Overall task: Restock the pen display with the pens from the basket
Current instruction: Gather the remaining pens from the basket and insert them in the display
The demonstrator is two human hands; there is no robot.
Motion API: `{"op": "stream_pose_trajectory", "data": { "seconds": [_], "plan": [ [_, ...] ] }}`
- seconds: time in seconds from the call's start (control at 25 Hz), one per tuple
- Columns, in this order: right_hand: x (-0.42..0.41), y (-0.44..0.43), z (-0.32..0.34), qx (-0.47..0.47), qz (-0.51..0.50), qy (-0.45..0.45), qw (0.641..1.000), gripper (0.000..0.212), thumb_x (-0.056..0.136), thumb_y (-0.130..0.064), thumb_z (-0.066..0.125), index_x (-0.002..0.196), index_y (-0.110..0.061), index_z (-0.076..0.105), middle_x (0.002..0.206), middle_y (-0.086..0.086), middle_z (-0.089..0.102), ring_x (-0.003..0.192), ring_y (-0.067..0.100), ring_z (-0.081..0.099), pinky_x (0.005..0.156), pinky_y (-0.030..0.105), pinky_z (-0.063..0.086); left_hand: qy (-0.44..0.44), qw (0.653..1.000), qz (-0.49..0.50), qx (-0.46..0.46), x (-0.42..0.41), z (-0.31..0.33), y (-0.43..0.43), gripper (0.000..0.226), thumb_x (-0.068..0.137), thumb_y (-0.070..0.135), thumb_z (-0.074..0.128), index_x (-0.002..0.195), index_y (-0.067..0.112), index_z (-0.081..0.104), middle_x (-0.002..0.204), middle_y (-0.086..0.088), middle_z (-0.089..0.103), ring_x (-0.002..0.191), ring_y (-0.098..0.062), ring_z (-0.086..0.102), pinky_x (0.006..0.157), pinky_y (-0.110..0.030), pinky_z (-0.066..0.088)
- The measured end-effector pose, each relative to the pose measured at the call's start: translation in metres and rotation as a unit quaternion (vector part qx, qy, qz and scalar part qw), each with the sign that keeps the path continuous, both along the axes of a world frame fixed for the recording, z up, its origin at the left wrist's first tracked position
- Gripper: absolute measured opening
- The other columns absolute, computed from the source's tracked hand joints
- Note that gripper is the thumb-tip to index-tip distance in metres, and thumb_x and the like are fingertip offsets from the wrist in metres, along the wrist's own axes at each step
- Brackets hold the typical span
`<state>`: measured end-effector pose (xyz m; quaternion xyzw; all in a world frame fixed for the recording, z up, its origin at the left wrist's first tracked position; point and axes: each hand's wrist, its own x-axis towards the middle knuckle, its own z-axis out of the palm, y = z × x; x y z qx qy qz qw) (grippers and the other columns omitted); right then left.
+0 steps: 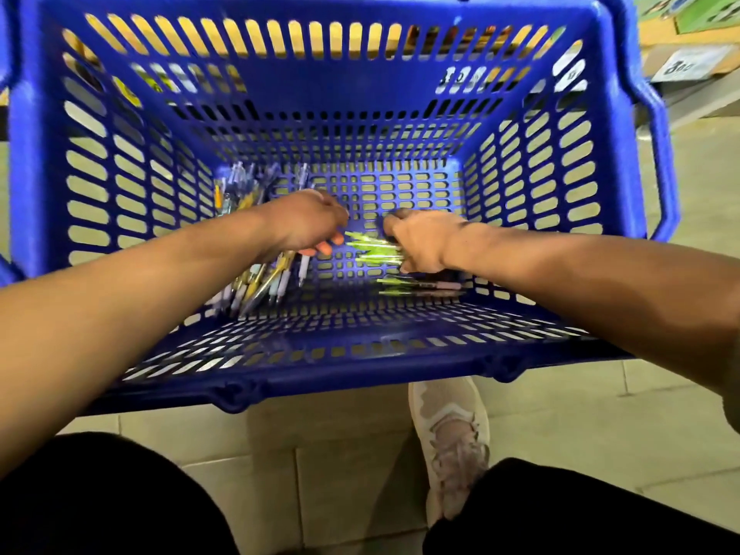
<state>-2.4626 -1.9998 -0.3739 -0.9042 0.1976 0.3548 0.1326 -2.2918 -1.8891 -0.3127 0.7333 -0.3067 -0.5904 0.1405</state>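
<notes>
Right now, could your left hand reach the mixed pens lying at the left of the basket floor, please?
Probably yes: the left hand hovers right over the mixed pens in the basket, and nothing covers them.

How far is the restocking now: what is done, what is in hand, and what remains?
Done: nothing can be confirmed; the display is out of view. In hand: the right hand grips a bunch of green pens inside the blue basket; the left hand reaches beside them, its grip blurred. Left: a pile of pastel pens and some loose green pens lie on the basket floor.
</notes>
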Motion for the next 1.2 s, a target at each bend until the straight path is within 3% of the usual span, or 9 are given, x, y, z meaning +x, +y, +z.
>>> {"op": "stream_pose_trajectory", "data": {
  "seconds": [0.12, 0.2, 0.48, 0.6, 0.72, 0.88, 1.04, 1.12, 1.2],
  "plan": [
    [0.001, -0.003, -0.002, 0.005, -0.036, 0.028, 0.999, 0.082, 0.08, -0.041, 0.082, 0.142, -0.011, 0.038, 0.141, 0.011, 0.046, 0.121, 0.034, 0.057, 0.086, 0.042, 0.054, 0.0, 1.0, 0.013, 0.017, 0.005, -0.005, 0.002, 0.019, 0.108, 0.026, 0.045, 0.117, 0.014, 0.057, 0.103, -0.01, 0.068, 0.081, -0.02, 0.06, 0.069, -0.028, 0.046],
    [0.001, -0.001, -0.004, 0.007, -0.056, 0.034, 0.998, 0.081, 0.08, -0.045, 0.08, 0.141, -0.011, 0.038, 0.139, 0.009, 0.046, 0.114, 0.033, 0.059, 0.078, 0.04, 0.054, -0.006, 0.999, 0.007, 0.031, 0.008, -0.007, 0.004, 0.022, 0.108, 0.026, 0.045, 0.12, 0.013, 0.058, 0.104, -0.009, 0.069, 0.081, -0.02, 0.06, 0.069, -0.028, 0.046],
    [0.023, -0.003, 0.003, 0.018, -0.036, 0.046, 0.998, 0.032, 0.092, -0.019, 0.072, 0.118, -0.007, 0.057, 0.086, -0.001, 0.055, 0.075, 0.017, 0.059, 0.058, 0.03, 0.048, -0.032, 0.997, 0.019, 0.067, 0.026, -0.005, 0.016, 0.031, 0.109, 0.024, 0.042, 0.124, 0.004, 0.06, 0.102, -0.012, 0.07, 0.082, -0.02, 0.061, 0.069, -0.029, 0.048],
    [0.029, -0.004, 0.006, -0.001, -0.022, 0.088, 0.996, 0.021, 0.093, -0.011, 0.065, 0.114, -0.011, 0.062, 0.1, 0.005, 0.063, 0.083, 0.019, 0.065, 0.067, 0.031, 0.059, -0.06, 0.997, 0.003, 0.055, 0.029, 0.007, 0.018, 0.028, 0.108, 0.022, 0.042, 0.113, 0.004, 0.063, 0.109, -0.015, 0.07, 0.09, -0.022, 0.062, 0.07, -0.029, 0.049],
    [0.027, -0.002, 0.007, -0.008, -0.014, 0.092, 0.996, 0.021, 0.093, -0.006, 0.056, 0.113, -0.01, 0.063, 0.109, 0.009, 0.064, 0.089, 0.022, 0.064, 0.066, 0.027, 0.054, -0.054, 0.997, 0.029, 0.045, 0.025, 0.017, 0.022, 0.023, 0.108, 0.023, 0.042, 0.111, 0.01, 0.061, 0.096, -0.005, 0.067, 0.081, -0.018, 0.061, 0.066, -0.026, 0.048],
    [0.028, -0.006, 0.014, -0.008, -0.046, 0.093, 0.995, 0.024, 0.095, -0.006, 0.055, 0.117, -0.009, 0.064, 0.114, 0.01, 0.066, 0.097, 0.023, 0.064, 0.073, 0.027, 0.054, -0.022, 0.996, 0.075, 0.046, 0.019, 0.016, 0.031, 0.021, 0.108, 0.021, 0.044, 0.116, 0.011, 0.061, 0.102, -0.007, 0.071, 0.081, -0.017, 0.063, 0.072, -0.028, 0.051],
    [0.035, -0.002, 0.03, 0.045, -0.187, -0.081, 0.978, 0.016, 0.099, -0.029, 0.06, 0.109, -0.018, 0.067, 0.1, 0.005, 0.067, 0.088, 0.023, 0.062, 0.073, 0.028, 0.05, 0.071, 0.97, 0.232, -0.023, 0.016, 0.007, 0.027, 0.019, 0.107, 0.019, 0.05, 0.12, 0.01, 0.06, 0.122, -0.012, 0.07, 0.112, -0.027, 0.066, 0.098, -0.039, 0.053],
    [0.047, 0.014, 0.043, 0.171, -0.285, -0.188, 0.924, 0.015, 0.096, -0.039, 0.063, 0.096, -0.024, 0.069, 0.086, -0.004, 0.07, 0.08, 0.016, 0.065, 0.07, 0.026, 0.049, 0.143, 0.94, 0.305, -0.048, 0.015, 0.009, 0.022, 0.018, 0.106, 0.028, 0.051, 0.108, 0.017, 0.065, 0.115, -0.005, 0.071, 0.107, -0.024, 0.066, 0.101, -0.04, 0.05],
    [0.06, 0.035, 0.055, 0.278, -0.343, -0.244, 0.863, 0.017, 0.092, -0.037, 0.069, 0.082, -0.023, 0.068, 0.073, -0.007, 0.072, 0.069, 0.006, 0.067, 0.065, 0.024, 0.051, 0.205, 0.913, 0.348, -0.056, 0.008, 0.013, 0.02, 0.023, 0.106, 0.031, 0.049, 0.099, 0.016, 0.065, 0.094, -0.002, 0.072, 0.084, -0.02, 0.068, 0.088, -0.04, 0.053]
  ]
}}
